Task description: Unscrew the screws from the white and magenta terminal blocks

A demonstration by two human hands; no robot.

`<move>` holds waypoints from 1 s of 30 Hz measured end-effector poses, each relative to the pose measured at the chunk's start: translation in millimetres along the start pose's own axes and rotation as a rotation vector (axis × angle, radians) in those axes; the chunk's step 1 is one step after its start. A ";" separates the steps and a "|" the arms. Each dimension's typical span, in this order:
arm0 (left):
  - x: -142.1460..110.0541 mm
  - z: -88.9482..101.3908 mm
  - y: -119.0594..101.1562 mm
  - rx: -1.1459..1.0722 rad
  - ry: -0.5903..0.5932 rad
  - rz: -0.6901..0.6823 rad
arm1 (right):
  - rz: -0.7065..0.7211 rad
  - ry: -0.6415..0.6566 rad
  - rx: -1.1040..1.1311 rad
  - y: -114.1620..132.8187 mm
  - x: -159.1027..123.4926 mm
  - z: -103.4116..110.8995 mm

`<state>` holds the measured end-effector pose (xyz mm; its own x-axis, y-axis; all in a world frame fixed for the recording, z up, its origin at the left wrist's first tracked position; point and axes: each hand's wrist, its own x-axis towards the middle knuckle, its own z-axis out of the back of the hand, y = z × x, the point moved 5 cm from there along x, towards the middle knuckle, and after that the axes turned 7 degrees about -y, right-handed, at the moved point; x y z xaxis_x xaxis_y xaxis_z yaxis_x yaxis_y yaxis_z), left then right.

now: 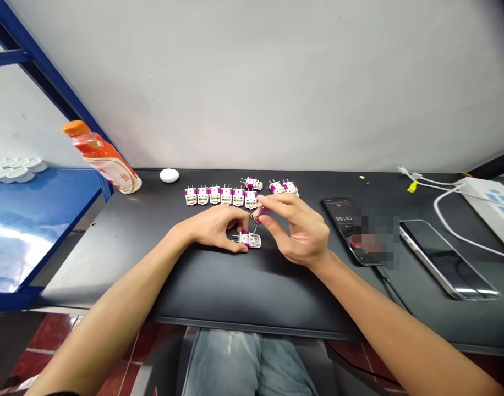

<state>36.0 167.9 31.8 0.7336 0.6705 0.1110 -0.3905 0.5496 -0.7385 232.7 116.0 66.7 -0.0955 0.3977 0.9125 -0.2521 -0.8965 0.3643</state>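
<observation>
Flat on the black table lies a white and purple plug part with metal pins pointing left. My left hand pinches it at its pin end between thumb and fingers. A small screwdriver with a purplish-red handle is held between the thumb and fingertips of my right hand. Its thin shaft slants down to the top of the plug part; the exact contact of the tip is too small to tell. Just behind my hands stands a row of several similar plug parts, pins up.
One more plug part lies behind the row, and two others sit to its right. An orange-capped bottle and a white oval object are at the back left. Two phones, cables and a white box occupy the right.
</observation>
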 end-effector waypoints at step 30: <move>1.1 2.2 -1.9 0.047 -0.022 0.008 | 0.005 0.036 -0.015 3.6 5.6 2.4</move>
<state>36.3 168.7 34.8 0.7179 0.6858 0.1199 -0.4230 0.5665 -0.7072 233.6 114.5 73.6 -0.1309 0.4005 0.9069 -0.2659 -0.8954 0.3571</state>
